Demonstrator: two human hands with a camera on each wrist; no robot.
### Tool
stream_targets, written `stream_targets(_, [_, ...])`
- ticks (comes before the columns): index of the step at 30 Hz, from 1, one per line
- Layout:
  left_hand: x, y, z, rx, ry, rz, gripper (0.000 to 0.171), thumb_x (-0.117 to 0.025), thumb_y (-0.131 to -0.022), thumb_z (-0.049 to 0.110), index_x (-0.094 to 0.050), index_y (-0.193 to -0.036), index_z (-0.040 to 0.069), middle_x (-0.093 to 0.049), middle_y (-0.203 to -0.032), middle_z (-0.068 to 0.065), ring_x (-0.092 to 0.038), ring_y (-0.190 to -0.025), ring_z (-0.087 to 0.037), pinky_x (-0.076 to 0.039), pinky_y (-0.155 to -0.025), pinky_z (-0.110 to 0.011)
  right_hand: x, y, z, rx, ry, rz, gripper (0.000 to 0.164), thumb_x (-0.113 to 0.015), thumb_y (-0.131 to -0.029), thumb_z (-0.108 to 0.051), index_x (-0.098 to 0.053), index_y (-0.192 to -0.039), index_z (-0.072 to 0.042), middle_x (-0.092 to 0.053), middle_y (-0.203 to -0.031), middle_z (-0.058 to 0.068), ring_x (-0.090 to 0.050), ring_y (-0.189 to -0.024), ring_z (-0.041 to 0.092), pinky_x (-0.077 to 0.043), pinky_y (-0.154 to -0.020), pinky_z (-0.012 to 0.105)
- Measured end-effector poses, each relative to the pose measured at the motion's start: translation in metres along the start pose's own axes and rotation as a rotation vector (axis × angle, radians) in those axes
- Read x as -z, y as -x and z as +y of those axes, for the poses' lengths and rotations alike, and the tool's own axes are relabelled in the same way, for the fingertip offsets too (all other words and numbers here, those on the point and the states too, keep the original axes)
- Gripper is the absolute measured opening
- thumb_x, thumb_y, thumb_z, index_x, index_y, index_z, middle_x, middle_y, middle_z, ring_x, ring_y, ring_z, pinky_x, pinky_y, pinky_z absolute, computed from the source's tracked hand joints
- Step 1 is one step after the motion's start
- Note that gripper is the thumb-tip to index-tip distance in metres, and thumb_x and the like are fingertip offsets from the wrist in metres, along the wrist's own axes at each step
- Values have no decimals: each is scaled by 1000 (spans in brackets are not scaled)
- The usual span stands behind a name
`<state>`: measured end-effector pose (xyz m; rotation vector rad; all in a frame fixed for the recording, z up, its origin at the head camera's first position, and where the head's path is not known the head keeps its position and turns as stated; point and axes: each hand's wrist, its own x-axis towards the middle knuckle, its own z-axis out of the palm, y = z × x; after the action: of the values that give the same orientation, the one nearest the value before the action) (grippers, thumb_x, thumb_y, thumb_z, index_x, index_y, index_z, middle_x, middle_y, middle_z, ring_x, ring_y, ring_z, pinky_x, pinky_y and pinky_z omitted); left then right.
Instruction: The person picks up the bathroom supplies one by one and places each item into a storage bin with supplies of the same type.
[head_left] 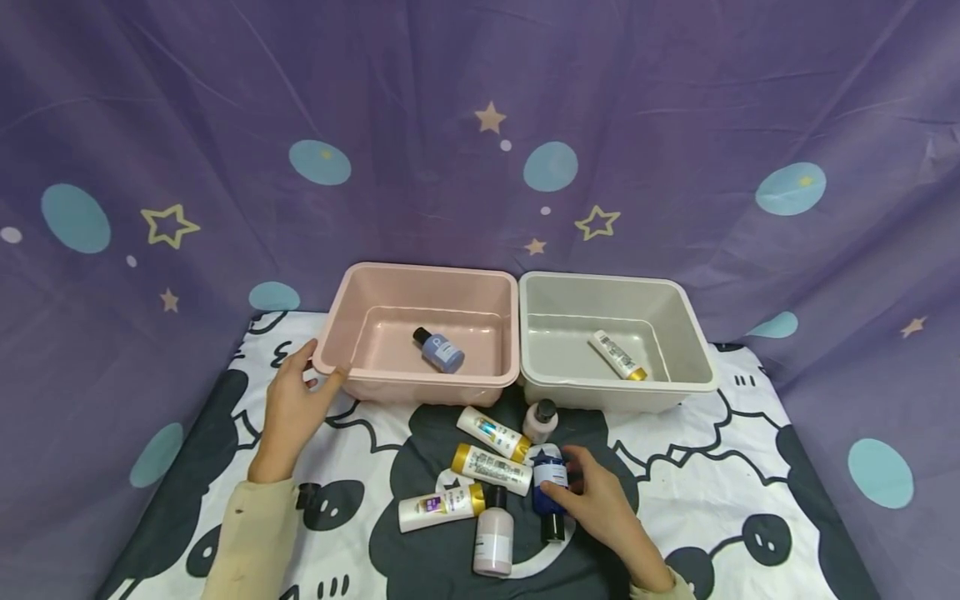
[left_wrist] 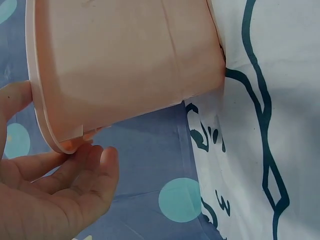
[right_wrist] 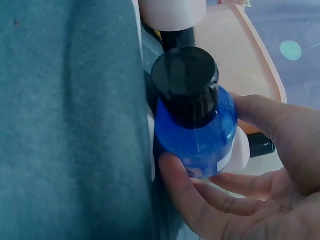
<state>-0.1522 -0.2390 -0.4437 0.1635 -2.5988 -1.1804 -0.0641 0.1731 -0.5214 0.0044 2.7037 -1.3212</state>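
My left hand [head_left: 292,410] holds the rim of the pink plastic bin [head_left: 427,390] at its near left corner. In the left wrist view, the thumb lies against the rim and fingers [left_wrist: 102,187] curl beneath it. Between thumb and fingers, my right hand [head_left: 596,504] grips a dark blue bottle [head_left: 550,475] with a black cap [right_wrist: 187,82], lying on the cloth. Beside it are three white tubes with gold caps [head_left: 491,468] and two pale pink bottles [head_left: 493,542] with black caps. A lavender-blue bottle [head_left: 444,354] lies inside the pink bin.
A light grey bin [head_left: 618,396] stands directly right of the pink one, with a white gold-capped tube [head_left: 617,355] inside. Black-and-white cartoon cloth [head_left: 720,467] covers the table. A purple curtain [head_left: 420,125] with stars and blue ovals hangs behind and at both sides.
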Motion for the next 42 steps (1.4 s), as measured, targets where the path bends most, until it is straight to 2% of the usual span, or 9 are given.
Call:
stream_targets(3, [0, 0, 0, 8, 4, -1, 73, -65, -97, 35, -37, -150, -6, -43, -144, -29, -50, -125, -42, -52, -94, -54, -2, -1, 0, 11, 30, 1, 67, -84, -82, -34, -55, -133, -2, -67, -104, 12, -62, -72, 11, -53, -56, 27])
stream_targets(9, [-1, 0, -1, 8, 5, 3, 74, -65, -97, 37, -36, -151, -6, -44, -144, -29, -51, -125, -41, -52, -94, -54, -2, -3, 2, 11, -5, 21, 62, -86, -80, -29, -58, -129, -4, -69, -101, 10, -63, -71, 12, -54, -58, 27])
stream_targets(16, [-2, 1, -1, 1, 27, 3, 74, -66, -97, 36, -37, -151, -5, -44, -144, -28, -51, -124, -41, -52, -93, -54, -1, -1, 7, -52, -194, 20, 58, -87, -78, -19, -58, -126, -4, -70, -104, 14, -66, -72, 17, -56, -51, 29])
stream_targets(25, [-2, 1, -3, -4, 23, 9, 74, -66, -97, 39, -39, -150, -5, -45, -144, -28, -53, -122, -41, -53, -91, -55, 11, 4, -1, -87, -457, -60, 60, -82, -82, -10, -52, -132, 3, -66, -113, 23, -68, -83, 27, -60, -56, 37])
stream_targets(28, [-2, 1, -4, -8, 22, 11, 75, -66, -97, 39, -39, -150, -5, -45, -143, -28, -52, -123, -41, -53, -91, -55, 18, 5, -9, -70, -511, -89, 62, -81, -84, -10, -49, -135, 4, -64, -116, 25, -68, -87, 29, -61, -58, 39])
stream_targets(35, [-2, 1, -3, -1, 21, 12, 72, -68, -97, 32, -38, -150, -5, -46, -142, -29, -52, -123, -41, -53, -92, -54, 36, 3, -30, -15, -545, -117, 60, -76, -87, -6, -45, -137, 5, -61, -122, 27, -68, -88, 26, -58, -61, 35])
stream_targets(42, [-1, 2, -3, 2, 29, 6, 73, -67, -97, 36, -38, -150, -5, -45, -143, -28, -51, -124, -41, -52, -93, -55, 58, -15, -61, 136, -563, -130, 57, -72, -89, 0, -44, -138, 5, -61, -121, 26, -68, -90, 21, -57, -67, 30])
